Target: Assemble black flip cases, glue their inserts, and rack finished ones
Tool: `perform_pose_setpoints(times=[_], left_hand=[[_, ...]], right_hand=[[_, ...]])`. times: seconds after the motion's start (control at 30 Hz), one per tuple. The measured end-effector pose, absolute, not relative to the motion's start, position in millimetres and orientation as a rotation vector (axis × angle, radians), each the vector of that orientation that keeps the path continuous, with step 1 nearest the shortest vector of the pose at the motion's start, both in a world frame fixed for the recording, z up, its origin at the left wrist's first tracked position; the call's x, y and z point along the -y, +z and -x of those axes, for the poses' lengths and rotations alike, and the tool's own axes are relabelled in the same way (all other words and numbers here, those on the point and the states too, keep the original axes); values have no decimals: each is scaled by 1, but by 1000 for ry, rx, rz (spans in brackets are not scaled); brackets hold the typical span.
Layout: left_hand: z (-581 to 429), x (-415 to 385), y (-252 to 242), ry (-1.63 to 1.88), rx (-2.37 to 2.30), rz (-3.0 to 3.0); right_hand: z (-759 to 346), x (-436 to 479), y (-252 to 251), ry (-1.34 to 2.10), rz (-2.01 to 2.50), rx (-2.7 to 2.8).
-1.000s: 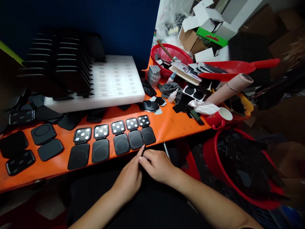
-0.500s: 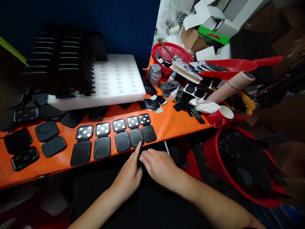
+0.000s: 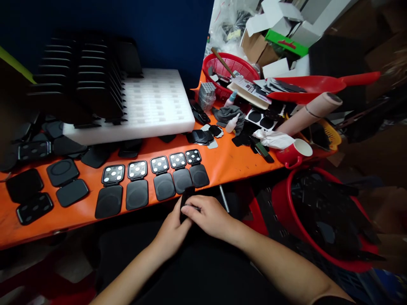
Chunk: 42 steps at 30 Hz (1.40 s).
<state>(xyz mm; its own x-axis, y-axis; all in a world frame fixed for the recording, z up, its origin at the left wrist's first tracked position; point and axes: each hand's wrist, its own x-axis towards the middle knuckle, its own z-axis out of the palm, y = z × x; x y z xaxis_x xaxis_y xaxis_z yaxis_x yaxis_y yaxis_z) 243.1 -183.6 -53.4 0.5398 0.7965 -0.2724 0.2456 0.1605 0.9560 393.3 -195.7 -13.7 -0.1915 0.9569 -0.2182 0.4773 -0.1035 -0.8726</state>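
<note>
My left hand [image 3: 173,231] and my right hand [image 3: 208,216] meet just below the front edge of the orange table [image 3: 229,163]. Both close on a small black flat case piece [image 3: 186,199] held upright between them. My right fingers pinch its lower edge, where something small and pale shows. Right above my hands, several open black hinged cases [image 3: 159,180] lie in a row, their upper halves dotted with white discs.
A white foam tray [image 3: 152,108] holds upright black cases [image 3: 82,80] at the back left. More black pieces [image 3: 47,186] lie at left. A red basket [image 3: 230,72], red scoop [image 3: 308,87], cardboard tube [image 3: 310,112] and red mug [image 3: 294,154] crowd the right. A red bucket [image 3: 330,220] of black parts stands below.
My hands have risen slightly toward the table edge and the black piece now stands up between them, more in view than before.
</note>
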Motion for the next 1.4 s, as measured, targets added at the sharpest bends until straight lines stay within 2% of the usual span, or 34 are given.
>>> perform_pose_setpoints(times=[0.1,0.17,0.33,0.47,0.77,0.9,1.03,1.13,1.2,1.4], left_hand=[[-244,182,-50,439,-917,-978],[-243,183,-50,397,-881,-872],[-235,187,-49,441,-982,-1431],[-230,188,-40,339,-1017,-1841],[-231,191,-36,354,-1016,-2036],[-234,186,-35,455,-1071,-1828],[-236,174,-32,623,-1152,-1276],[-232,169,-28,638,-1162,-1023],[-228,170,-27,610,-1200,-1119],[-217,177,-24,536,-1151,-1905]], right_hand=[[-399,192,-21,1487,1480,1313],[-403,190,-22,1469,1531,1245],[-405,189,-4,1218,1651,1671],[-406,191,10,1106,1711,1898],[-401,198,-10,1311,1637,1556],[-391,197,-15,1318,1545,1385],[-391,192,-15,1688,1343,1021],[-394,190,-16,1834,1329,797],[-395,191,-16,1876,1350,830],[-395,196,-12,1901,1393,1029]])
